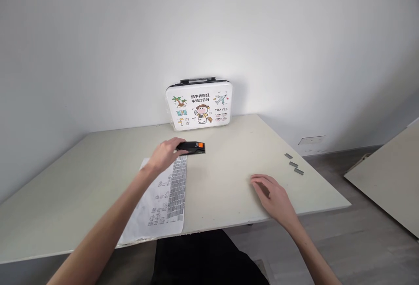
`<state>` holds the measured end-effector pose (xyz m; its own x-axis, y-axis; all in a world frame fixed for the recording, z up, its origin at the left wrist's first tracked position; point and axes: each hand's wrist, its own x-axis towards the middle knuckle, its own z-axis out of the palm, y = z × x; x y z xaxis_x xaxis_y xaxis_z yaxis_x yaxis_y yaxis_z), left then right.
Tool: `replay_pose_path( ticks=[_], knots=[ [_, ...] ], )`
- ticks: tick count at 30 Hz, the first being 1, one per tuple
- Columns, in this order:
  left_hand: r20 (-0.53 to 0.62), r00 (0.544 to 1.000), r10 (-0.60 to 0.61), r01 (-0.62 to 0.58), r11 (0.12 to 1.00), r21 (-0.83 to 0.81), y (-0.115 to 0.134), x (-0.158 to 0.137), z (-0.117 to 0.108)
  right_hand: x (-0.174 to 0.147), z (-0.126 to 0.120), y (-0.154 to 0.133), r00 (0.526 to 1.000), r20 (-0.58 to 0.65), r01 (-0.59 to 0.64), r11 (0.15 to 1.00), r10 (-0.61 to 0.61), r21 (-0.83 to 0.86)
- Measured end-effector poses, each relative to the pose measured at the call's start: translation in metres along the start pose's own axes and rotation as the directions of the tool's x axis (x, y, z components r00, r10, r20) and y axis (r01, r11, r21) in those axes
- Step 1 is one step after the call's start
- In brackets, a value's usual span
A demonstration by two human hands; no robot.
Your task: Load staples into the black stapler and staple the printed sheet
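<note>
Left grip (166,153) closed around black stapler (191,147), printed paper sheet (163,202) directly beneath. Right grip (273,195) spread flat on tabletop (229,163), holding nothing. Staple strips (293,164) just beyond right grip.

The white case (199,104) reads "TRAVEL" beside Chinese characters.

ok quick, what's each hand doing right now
Left hand: closed on the black stapler with an orange tip, above the printed paper sheet.
Right hand: open, empty, resting on the pale table.
</note>
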<state>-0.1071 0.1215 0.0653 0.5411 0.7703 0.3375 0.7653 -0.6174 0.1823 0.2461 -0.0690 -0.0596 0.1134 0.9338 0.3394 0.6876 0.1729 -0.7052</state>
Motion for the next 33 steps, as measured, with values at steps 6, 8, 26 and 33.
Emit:
replay_pose_path(
  ticks=[6, 8, 26, 33],
  knots=[
    [0.122, 0.985, 0.122, -0.115, 0.991, -0.067, 0.096, -0.026, 0.032, 0.002, -0.005, -0.005, 0.997, -0.003, -0.077, 0.995, 0.077, 0.065],
    [0.151, 0.977, 0.151, -0.14, 0.987, -0.083, 0.119, -0.03, 0.045, 0.003, -0.008, -0.008, 0.991, 0.003, -0.135, 0.986, 0.135, 0.098],
    [0.173, 0.985, 0.017, 0.047, 0.93, -0.364, 0.149, -0.044, 0.068, 0.011, -0.002, -0.01, 0.971, 0.021, -0.24, 0.967, 0.24, 0.089],
    [0.219, 0.976, -0.004, 0.068, 0.957, -0.283, 0.135, -0.051, 0.068, 0.013, 0.004, -0.01, 0.972, -0.023, -0.233, 0.971, 0.235, 0.055]
  ],
)
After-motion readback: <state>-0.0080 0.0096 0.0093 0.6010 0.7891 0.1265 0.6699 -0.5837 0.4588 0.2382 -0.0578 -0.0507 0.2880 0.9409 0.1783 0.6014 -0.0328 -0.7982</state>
